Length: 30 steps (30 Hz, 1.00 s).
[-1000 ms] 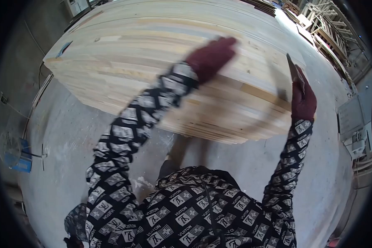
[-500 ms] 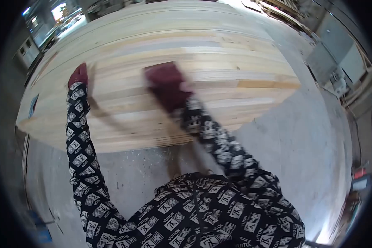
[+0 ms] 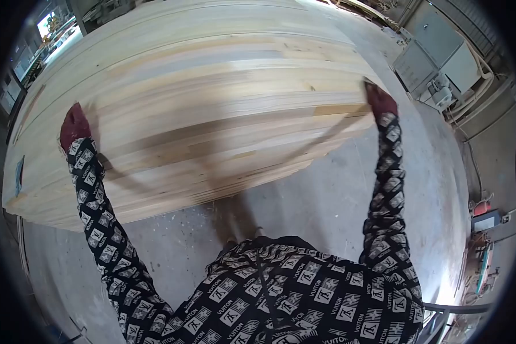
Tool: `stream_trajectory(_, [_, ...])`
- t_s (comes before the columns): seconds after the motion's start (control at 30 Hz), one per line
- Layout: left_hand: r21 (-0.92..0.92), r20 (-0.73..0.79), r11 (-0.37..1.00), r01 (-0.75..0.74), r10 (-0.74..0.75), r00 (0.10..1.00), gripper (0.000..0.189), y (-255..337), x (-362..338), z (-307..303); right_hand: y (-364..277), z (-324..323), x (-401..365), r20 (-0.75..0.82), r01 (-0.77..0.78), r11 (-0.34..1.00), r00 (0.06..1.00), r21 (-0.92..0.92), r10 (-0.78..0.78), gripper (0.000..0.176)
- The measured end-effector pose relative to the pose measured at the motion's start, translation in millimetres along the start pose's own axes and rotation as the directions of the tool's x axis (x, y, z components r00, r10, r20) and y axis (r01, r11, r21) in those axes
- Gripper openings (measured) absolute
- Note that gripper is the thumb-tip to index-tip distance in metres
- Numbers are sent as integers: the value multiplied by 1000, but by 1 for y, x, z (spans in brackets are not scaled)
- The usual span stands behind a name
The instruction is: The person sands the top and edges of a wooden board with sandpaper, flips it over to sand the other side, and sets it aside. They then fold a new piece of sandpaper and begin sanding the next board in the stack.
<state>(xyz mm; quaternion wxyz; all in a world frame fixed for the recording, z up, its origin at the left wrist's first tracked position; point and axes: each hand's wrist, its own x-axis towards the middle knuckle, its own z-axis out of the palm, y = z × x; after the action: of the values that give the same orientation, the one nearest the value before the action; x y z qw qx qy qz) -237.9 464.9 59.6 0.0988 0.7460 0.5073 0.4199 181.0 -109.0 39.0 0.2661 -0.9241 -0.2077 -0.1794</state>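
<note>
A wide stack of pale wooden panels (image 3: pixel 212 86) lies in front of me, its top made of joined strips. My left hand (image 3: pixel 75 123), in a maroon glove, rests on the left part of the top panel, fingers together and seen from the side. At the right end of the stack is my right hand (image 3: pixel 381 100), also gloved in maroon, with its fingers bent in. A thin dark edge shows at its fingertips; what it is cannot be made out. Patterned black-and-white sleeves cover both arms.
A small blue-dark mark (image 3: pixel 19 175) shows near the panel's left end. Grey concrete floor (image 3: pixel 304 200) lies in front and to the right. A grey metal cabinet (image 3: pixel 433 43) stands at the back right. Various items line the right side.
My right hand has swept from the middle of the panel to its right end. My left hand stays on the left part. The view has shifted, so the stack appears further left.
</note>
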Motion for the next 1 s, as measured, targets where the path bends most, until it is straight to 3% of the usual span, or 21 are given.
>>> stream_trajectory(0.03, [2,1,1000,-7,7,1000,53,1,0,-1,-8,14,3,25,34,999,999,-13,-33,40])
stream_trajectory(0.1, [-25,-25,1000,12,-12,1000,54,-6,7,0,-100,51,-29,-105,449,865,894,223,-437,34])
stream_trajectory(0.13, [-29,22,999,25,-25,999,57,-9,11,0,-149,65,-51,-160,568,755,821,327,-548,32])
stream_trajectory(0.23, [60,89,998,8,-13,996,60,-17,6,-21,-272,71,-113,-213,736,574,663,358,-717,26])
stream_trajectory(0.27, [225,156,974,13,-49,986,57,-38,19,-23,-291,70,-131,-243,729,559,670,394,-702,26])
stream_trajectory(0.3, [326,268,943,-66,-25,963,59,-80,46,-15,-291,71,-132,-249,730,562,671,390,-698,26])
stream_trajectory(0.37, [360,254,918,-167,76,964,62,-178,90,2,-272,80,-124,-211,721,506,651,474,-729,23])
stream_trajectory(0.4, [368,231,918,-145,61,971,63,-142,81,19,-174,84,-62,-230,640,441,695,629,-681,23])
stream_trajectory(0.43, [374,204,922,-102,25,979,63,-132,77,18,-141,64,-52,-122,581,607,769,541,-627,21])
stream_trajectory(0.47, [387,179,920,-64,-7,984,63,-129,74,19,-88,61,-22,-210,714,641,698,282,-685,20])
stream_trajectory(0.5, [399,157,916,-33,-33,987,64,-113,65,11,-63,4,-26,206,100,893,956,439,-208,28])
stream_trajectory(0.53, [412,135,911,-4,-57,989,64,-109,59,10,1,7,-2,44,138,978,988,158,-147,43])
stream_trajectory(0.57, [413,127,911,17,-76,989,64,-103,58,8,39,-5,13,-31,76,997,997,30,-75,53])
stream_trajectory(0.63, [413,112,910,43,-98,989,65,-99,54,5,101,-10,39,21,-98,995,995,34,98,54])
stream_trajectory(0.7, [424,84,903,66,-112,990,66,-100,55,4,76,-11,44,-4,-162,979,987,-125,163,53])
stream_trajectory(0.73, [428,74,901,74,-116,990,66,-101,57,-1,54,-4,40,-58,32,988,997,-153,-42,46])
stream_trajectory(0.77, [439,61,895,79,-118,991,66,-105,62,-1,41,27,38,-178,372,921,905,-111,-387,31])
stream_trajectory(0.8, [447,64,891,83,-125,990,67,-120,72,1,-36,40,-1,-198,500,860,857,99,-476,30])
stream_trajectory(0.87, [419,99,906,66,-118,988,68,-111,71,6,-104,72,-38,-135,579,693,800,430,-585,24])
stream_trajectory(0.93, [374,115,926,45,-95,989,70,-121,73,13,-172,101,-64,-151,576,440,708,689,-690,19])
stream_trajectory(1.0, [442,159,896,51,-134,978,67,-131,84,11,-225,95,-77,-185,675,439,645,594,-741,20])
